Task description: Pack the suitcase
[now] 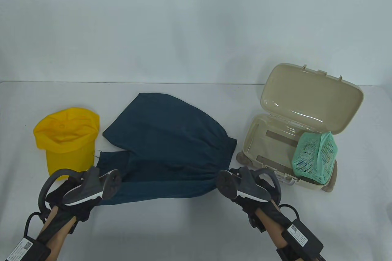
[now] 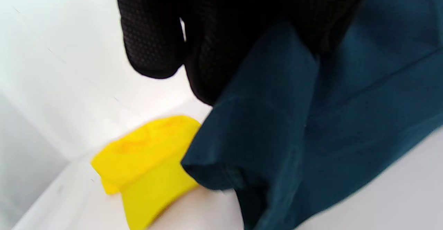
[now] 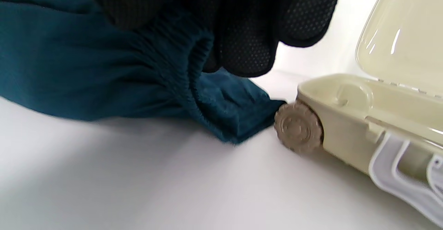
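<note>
Dark teal fabric, looks like shorts (image 1: 171,144), sits mid-table just left of the beige suitcase (image 1: 269,141), one corner almost touching a suitcase wheel (image 3: 298,131). The left hand (image 1: 76,195) pinches the garment's near-left edge with curled gloved fingers (image 2: 207,50), and the right hand (image 1: 245,186) grips the gathered waistband at the near-right, right next to the suitcase's front corner. The suitcase is open, lid (image 1: 312,97) tilted up at the back, with a green mesh pouch (image 1: 315,158) propped in its right end. A yellow cap (image 1: 67,135) lies well left of the suitcase, beyond the shorts.
</note>
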A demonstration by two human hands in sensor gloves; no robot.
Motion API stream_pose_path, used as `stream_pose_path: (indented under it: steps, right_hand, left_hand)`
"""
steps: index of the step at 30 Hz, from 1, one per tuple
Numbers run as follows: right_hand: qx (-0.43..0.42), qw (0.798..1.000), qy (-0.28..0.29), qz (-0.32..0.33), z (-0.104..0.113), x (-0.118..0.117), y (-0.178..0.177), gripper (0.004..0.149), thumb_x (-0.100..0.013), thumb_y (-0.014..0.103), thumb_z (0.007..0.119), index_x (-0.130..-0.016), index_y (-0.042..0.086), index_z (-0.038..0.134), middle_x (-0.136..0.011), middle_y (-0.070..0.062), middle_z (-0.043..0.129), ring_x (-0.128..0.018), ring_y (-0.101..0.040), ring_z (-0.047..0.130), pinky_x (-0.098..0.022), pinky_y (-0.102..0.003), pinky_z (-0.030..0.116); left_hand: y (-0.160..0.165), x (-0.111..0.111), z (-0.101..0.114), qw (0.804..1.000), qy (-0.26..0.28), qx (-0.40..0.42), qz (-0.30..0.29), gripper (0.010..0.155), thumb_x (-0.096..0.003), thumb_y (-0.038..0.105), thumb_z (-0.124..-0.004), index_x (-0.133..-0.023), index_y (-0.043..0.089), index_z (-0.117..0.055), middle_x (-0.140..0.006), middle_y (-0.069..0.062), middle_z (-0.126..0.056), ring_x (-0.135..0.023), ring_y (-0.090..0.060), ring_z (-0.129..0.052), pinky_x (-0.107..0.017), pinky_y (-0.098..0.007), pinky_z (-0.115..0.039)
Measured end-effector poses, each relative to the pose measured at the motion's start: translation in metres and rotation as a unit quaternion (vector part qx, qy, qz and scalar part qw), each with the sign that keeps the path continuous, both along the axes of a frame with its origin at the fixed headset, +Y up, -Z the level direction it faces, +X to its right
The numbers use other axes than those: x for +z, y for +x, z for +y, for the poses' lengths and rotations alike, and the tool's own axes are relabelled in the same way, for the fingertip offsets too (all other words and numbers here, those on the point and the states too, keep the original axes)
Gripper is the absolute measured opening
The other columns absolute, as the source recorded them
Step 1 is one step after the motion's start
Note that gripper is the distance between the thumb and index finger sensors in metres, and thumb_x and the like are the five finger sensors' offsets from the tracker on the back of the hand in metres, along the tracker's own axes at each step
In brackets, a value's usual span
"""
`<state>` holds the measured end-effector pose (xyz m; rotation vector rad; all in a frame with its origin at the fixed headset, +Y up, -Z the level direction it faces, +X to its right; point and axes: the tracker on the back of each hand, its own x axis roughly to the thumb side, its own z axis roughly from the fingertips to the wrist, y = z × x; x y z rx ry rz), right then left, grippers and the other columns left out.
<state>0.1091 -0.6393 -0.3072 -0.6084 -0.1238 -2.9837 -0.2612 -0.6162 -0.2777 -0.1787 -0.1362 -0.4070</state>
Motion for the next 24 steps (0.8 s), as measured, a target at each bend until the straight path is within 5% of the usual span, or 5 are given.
stream_pose_path:
  steps: [8, 14, 19, 24]
  right_hand:
    - [-0.064, 0.995, -0.069, 0.037, 0.052, -0.006, -0.002, 0.045, -0.048, 0.048, 0.072, -0.087, 0.026, 0.081, -0.077, 0.003, 0.097, -0.066, -0.017, 0.101, -0.055, -0.041, 0.084]
    - [-0.119, 0.972, -0.195, 0.055, 0.060, -0.028, -0.005, 0.045, -0.050, 0.047, 0.072, -0.087, 0.022, 0.083, -0.072, 0.003, 0.099, -0.061, -0.016, 0.102, -0.051, -0.040, 0.086]
    - [-0.100, 0.974, -0.202, 0.000, 0.038, -0.046, -0.002, 0.046, -0.051, 0.046, 0.071, -0.087, 0.020, 0.083, -0.071, 0.002, 0.099, -0.059, -0.016, 0.103, -0.049, -0.040, 0.087]
    - [-0.088, 0.970, -0.213, -0.082, 0.002, -0.063, 0.012, 0.046, -0.052, 0.046, 0.071, -0.087, 0.019, 0.082, -0.070, 0.002, 0.099, -0.058, -0.017, 0.103, -0.048, -0.040, 0.087]
  left_hand:
    - [-0.006, -0.016, 0.077, 0.996, 0.072, -0.052, 0.027, 0.041, -0.0495, 0.040, -0.078, -0.091, 0.037, -0.078, -0.079, 0.016, -0.095, -0.066, -0.010, -0.104, -0.070, -0.046, -0.078]
    - [0.000, -0.065, 0.104, 0.991, 0.098, -0.078, 0.057, 0.041, -0.0495, 0.040, -0.078, -0.091, 0.041, -0.076, -0.087, 0.018, -0.092, -0.078, -0.010, -0.101, -0.075, -0.050, -0.073]
    - [0.019, -0.110, 0.092, 0.988, 0.120, -0.065, 0.065, 0.041, -0.0503, 0.040, -0.077, -0.091, 0.043, -0.074, -0.092, 0.018, -0.088, -0.086, -0.011, -0.097, -0.077, -0.052, -0.069]
    - [0.053, -0.158, 0.057, 0.987, 0.127, -0.067, 0.072, 0.041, -0.0507, 0.040, -0.076, -0.091, 0.043, -0.073, -0.099, 0.016, -0.083, -0.093, -0.013, -0.091, -0.078, -0.053, -0.067]
